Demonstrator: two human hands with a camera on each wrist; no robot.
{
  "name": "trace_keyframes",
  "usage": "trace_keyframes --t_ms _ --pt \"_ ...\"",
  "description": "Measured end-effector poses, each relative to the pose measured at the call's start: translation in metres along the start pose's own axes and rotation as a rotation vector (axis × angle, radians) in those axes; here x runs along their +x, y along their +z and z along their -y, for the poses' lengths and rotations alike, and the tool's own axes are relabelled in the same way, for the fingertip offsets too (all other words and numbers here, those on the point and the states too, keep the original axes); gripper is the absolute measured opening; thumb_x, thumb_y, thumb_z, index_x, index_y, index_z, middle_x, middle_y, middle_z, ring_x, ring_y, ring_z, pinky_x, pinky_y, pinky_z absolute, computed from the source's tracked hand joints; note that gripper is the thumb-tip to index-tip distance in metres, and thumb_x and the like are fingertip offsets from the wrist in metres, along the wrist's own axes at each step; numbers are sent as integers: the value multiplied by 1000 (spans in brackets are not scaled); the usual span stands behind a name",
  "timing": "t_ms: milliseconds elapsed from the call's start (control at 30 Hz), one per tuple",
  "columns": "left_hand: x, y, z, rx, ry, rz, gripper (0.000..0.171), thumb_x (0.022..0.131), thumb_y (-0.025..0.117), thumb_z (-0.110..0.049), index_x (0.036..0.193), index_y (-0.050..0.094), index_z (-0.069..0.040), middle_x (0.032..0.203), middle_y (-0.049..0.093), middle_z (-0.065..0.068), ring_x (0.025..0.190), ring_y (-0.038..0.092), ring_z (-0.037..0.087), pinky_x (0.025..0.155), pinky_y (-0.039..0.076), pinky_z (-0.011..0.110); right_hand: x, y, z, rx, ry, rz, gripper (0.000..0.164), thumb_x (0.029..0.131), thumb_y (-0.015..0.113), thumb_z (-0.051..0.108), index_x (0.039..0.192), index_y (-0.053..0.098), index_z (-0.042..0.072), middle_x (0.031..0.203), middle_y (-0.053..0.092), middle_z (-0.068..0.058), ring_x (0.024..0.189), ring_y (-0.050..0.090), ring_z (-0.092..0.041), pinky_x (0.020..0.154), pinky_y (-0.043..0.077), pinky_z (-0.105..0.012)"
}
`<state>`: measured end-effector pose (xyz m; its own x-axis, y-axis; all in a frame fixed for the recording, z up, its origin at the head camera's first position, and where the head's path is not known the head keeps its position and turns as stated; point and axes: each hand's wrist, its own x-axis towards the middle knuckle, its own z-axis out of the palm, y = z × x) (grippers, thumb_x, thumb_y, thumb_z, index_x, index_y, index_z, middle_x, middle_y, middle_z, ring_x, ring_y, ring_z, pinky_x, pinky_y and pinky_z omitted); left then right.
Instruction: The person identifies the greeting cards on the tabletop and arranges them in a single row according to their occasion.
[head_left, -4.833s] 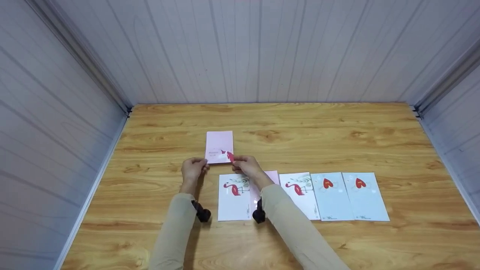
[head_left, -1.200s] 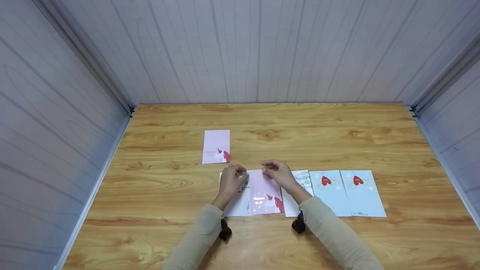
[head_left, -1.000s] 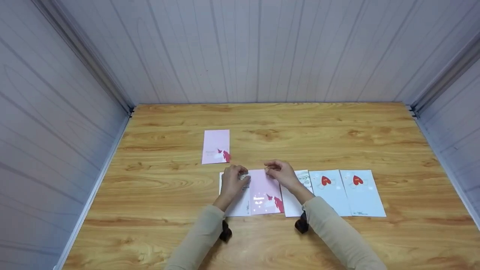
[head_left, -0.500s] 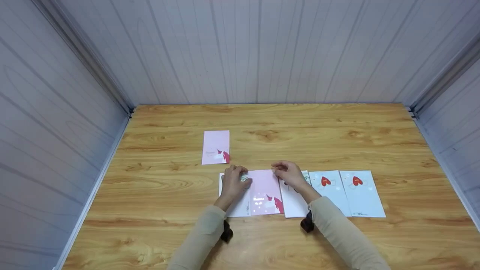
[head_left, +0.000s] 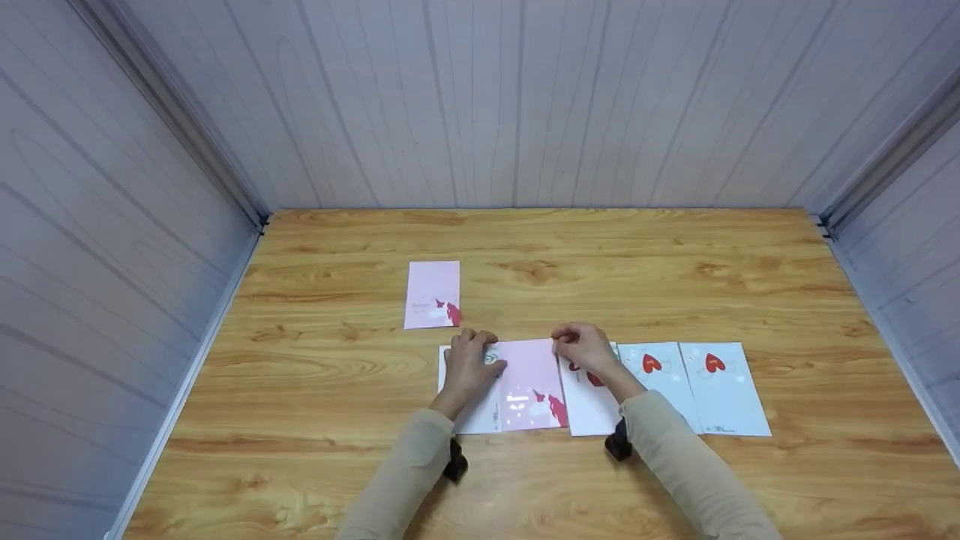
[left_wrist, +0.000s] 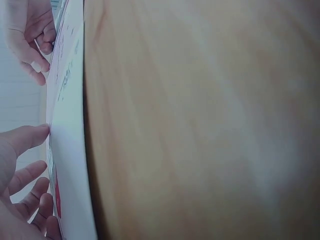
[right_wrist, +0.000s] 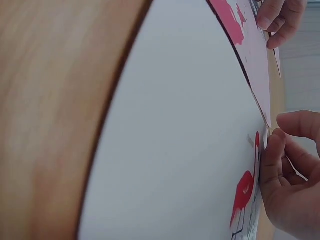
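In the head view, a pink card (head_left: 529, 375) with a red-maned unicorn lies in a row between two white flamingo cards. My left hand (head_left: 466, 371) rests over the left flamingo card (head_left: 484, 412), fingers spread and bent, its thumb tip at the pink card's left edge. Thumb and forefinger of my right hand (head_left: 589, 352) pinch the pink card's far right corner, as the right wrist view also shows. That hand partly covers the right flamingo card (head_left: 589, 412), whose red bird (right_wrist: 243, 190) shows in the right wrist view.
Two pale blue cards with red hearts, a nearer one (head_left: 652, 367) and an outer one (head_left: 727, 397), continue the row rightward. Another pink unicorn card (head_left: 431, 281) lies alone farther back on the wooden table (head_left: 300, 375). Pale panel walls (head_left: 480, 105) enclose three sides.
Both hands have left the far pink card and come to the one in the row. Over the last second my right hand slid right along its top edge to the corner; my left shifted slightly.
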<state>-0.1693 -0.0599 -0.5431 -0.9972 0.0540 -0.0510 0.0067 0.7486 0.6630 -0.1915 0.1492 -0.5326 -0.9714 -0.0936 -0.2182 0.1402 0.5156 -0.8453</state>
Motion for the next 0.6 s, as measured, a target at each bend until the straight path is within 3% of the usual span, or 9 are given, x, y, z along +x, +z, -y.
trace_keyframes --t_ms 333,600 --pt "1 1 1 6 25 -13 37 70 74 -23 103 60 -13 94 44 -1 89 39 18 77 29 34 2 0 3 -10 7 11 13 78 63 7 90 62 3 76 54 -5 61 50 -16 46 42 -25" --pt "2 0 1 4 -1 11 37 71 73 -23 104 60 -13 94 43 -2 87 38 17 77 30 34 3 4 2 54 29 5 14 78 64 7 90 59 4 80 55 -6 67 51 -18 50 41 -25"
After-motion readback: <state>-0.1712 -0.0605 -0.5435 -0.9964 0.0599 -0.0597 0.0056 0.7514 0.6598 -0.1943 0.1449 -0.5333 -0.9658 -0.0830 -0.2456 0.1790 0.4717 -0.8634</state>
